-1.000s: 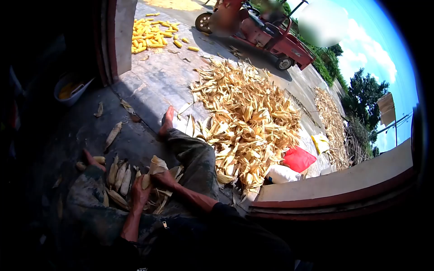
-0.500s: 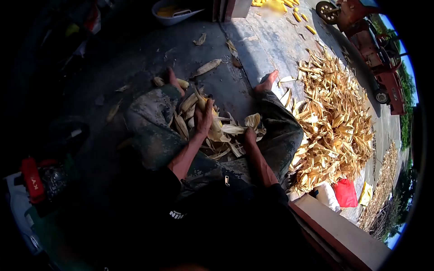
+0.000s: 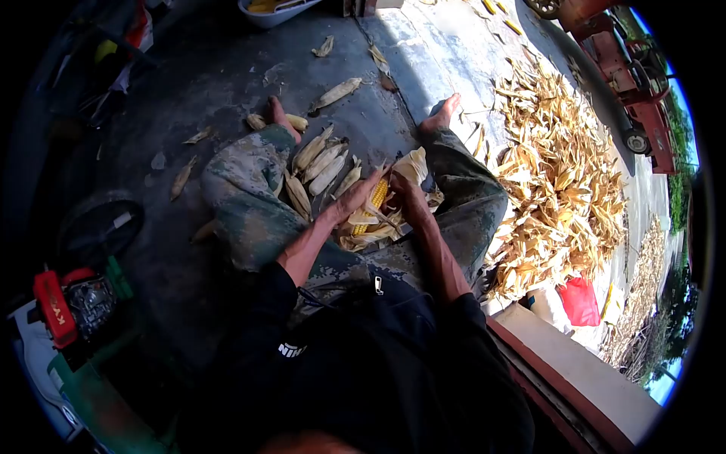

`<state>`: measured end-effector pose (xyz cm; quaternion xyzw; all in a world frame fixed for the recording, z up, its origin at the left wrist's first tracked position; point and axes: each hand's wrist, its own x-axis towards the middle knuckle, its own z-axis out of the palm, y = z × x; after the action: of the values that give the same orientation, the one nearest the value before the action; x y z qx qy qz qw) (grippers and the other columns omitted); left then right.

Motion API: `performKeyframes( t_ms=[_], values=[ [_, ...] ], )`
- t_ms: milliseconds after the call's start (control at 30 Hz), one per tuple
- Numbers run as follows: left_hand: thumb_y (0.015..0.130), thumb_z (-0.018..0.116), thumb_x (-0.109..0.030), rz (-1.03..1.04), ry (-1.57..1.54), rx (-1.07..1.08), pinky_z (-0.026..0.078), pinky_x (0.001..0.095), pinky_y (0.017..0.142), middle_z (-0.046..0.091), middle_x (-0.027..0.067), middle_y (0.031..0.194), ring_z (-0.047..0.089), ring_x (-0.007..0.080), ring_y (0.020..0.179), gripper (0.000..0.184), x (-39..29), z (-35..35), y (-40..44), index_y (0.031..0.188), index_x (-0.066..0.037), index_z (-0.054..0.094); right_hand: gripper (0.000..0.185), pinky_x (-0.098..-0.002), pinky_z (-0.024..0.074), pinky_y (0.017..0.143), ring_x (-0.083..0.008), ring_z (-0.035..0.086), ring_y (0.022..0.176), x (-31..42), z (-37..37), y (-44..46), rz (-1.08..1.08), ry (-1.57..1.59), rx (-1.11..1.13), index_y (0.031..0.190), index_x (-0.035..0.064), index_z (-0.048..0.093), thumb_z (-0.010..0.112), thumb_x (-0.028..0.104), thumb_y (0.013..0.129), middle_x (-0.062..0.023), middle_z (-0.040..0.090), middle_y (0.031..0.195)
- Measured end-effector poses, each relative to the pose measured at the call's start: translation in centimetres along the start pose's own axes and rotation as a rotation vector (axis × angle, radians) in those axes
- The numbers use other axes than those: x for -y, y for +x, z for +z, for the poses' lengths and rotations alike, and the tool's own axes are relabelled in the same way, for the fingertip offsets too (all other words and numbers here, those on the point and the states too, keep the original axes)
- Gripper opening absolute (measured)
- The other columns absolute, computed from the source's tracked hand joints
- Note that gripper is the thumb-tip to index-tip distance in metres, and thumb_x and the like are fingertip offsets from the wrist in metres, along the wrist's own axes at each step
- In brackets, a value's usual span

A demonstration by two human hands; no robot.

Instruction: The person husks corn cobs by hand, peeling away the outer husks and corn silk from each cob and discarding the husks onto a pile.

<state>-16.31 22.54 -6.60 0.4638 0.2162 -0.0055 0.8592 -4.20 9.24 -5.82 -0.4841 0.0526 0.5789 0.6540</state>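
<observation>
Between my legs, a yellow corn cob (image 3: 370,209) shows through its partly opened husk. My left hand (image 3: 357,195) is closed around the cob at its upper left side. My right hand (image 3: 409,198) is close beside it, closed on a pale husk (image 3: 413,165) that sticks up above the fingers. Loose husk leaves (image 3: 370,239) lie under the cob in my lap. Several unhusked ears (image 3: 324,165) rest on the floor just left of my hands.
A big heap of dry husks (image 3: 556,189) lies to the right, with a red bag (image 3: 580,302) at its lower end. A red vehicle (image 3: 631,91) stands beyond. At the lower left is a red and green machine (image 3: 76,306); a white basin (image 3: 280,13) sits at the top.
My hands have come together over my lap; before, they were apart with husk stretched between them. The cob has moved lower and to the right. The view has shifted slightly.
</observation>
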Motion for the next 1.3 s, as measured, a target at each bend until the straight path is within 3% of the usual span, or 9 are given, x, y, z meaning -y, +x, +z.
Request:
performKeyframes(
  t_ms=[233,367,467,567,700,800,1033,1167,1300],
  values=[
    [0.102,0.04,-0.047,-0.266,0.052,0.152,0.045,0.0249,0.094,0.057,0.0053,0.128,0.054,0.0097,0.112,0.06,-1.0,-0.1,-1.4,0.138,0.0,0.047,0.039,-0.0263,0.0465,0.059,-0.0116,0.058,0.068,0.5,1.2,-0.7,-0.018,-0.448,0.004,0.095,0.0035,0.065,0.059,0.042,0.095,-0.0015,0.063,0.082],
    [0.093,0.054,-0.056,-0.438,0.202,0.192,0.046,0.0291,0.093,0.058,0.0117,0.127,0.057,0.0163,0.113,0.071,-3.2,0.1,-2.0,0.136,0.001,0.048,0.037,-0.0275,0.0466,0.059,-0.0132,0.057,0.065,-1.0,0.8,0.5,-0.126,-0.231,-0.062,0.093,0.002,0.065,0.056,0.037,0.097,-0.003,0.062,0.077],
    [0.068,0.074,-0.068,-0.127,0.837,-0.009,0.044,0.0384,0.098,0.057,0.0221,0.127,0.057,0.0326,0.118,0.102,-3.6,0.5,-3.7,0.14,-0.001,0.043,0.035,-0.0275,0.0458,0.056,-0.0139,0.056,0.06,1.0,1.9,-1.7,-0.129,-0.285,-0.117,0.091,0.0041,0.062,0.054,0.038,0.098,-0.0037,0.061,0.075],
    [0.069,0.074,-0.066,-0.029,0.956,-0.192,0.044,0.04,0.099,0.054,0.0245,0.131,0.055,0.0347,0.12,0.103,-3.3,1.3,-3.8,0.142,-0.003,0.04,0.034,-0.0275,0.0437,0.053,-0.015,0.055,0.056,0.5,1.4,-0.8,-0.143,-0.154,-0.105,0.091,0.0054,0.061,0.053,0.038,0.098,-0.004,0.059,0.071],
    [0.068,0.082,-0.054,0.21,0.903,-0.174,0.043,0.0377,0.102,0.055,0.0186,0.132,0.055,0.0311,0.122,0.098,-3.2,2.1,-3.8,0.142,-0.006,0.04,0.038,-0.0337,0.0536,0.08,-0.0246,0.067,0.084,-1.9,-3.5,3.0,0.123,-0.01,-0.02,0.118,-0.0015,0.055,0.049,0.031,0.099,-0.0119,0.067,0.105],
    [0.069,0.084,-0.048,0.347,0.728,-0.093,0.044,0.0344,0.101,0.058,0.0138,0.128,0.056,0.025,0.119,0.091,-3.1,3.7,-2.8,0.139,-0.006,0.044,0.047,-0.0374,0.0514,0.083,-0.0246,0.064,0.098,-4.9,-3.5,2.6,-0.69,-0.704,0.097,0.13,0.0007,0.052,0.058,0.029,0.092,-0.0105,0.064,0.117],
    [0.081,0.076,-0.045,0.208,0.789,-0.111,0.046,0.0291,0.089,0.061,0.0083,0.112,0.056,0.0146,0.104,0.066,-2.3,0.6,-2.9,0.125,0.0,0.054,0.039,-0.0255,0.0436,0.063,-0.0123,0.055,0.072,-1.1,-0.6,0.6,-0.189,-0.177,-0.176,0.112,0.0032,0.056,0.048,0.037,0.096,-0.0046,0.06,0.088],
    [0.083,0.076,-0.04,0.219,0.497,-0.234,0.047,0.0294,0.085,0.061,0.0067,0.106,0.056,0.0143,0.098,0.059,-1.2,-0.3,-2.0,0.119,0.002,0.054,0.039,-0.0236,0.0401,0.061,-0.0098,0.05,0.069,0.1,1.5,-0.2,-0.274,-0.055,-0.007,0.108,0.0059,0.057,0.051,0.042,0.095,-0.0039,0.059,0.089],
    [0.081,0.077,-0.039,0.24,0.793,-0.263,0.049,0.0322,0.081,0.063,0.0107,0.101,0.06,0.0177,0.092,0.057,-1.0,-0.5,-2.1,0.113,0.004,0.056,0.039,-0.0236,0.0339,0.052,-0.0065,0.043,0.059,-0.2,2.1,-1.0,-0.187,-0.278,-0.098,0.095,0.0097,0.059,0.058,0.049,0.093,0.0031,0.054,0.075]
  ],
)
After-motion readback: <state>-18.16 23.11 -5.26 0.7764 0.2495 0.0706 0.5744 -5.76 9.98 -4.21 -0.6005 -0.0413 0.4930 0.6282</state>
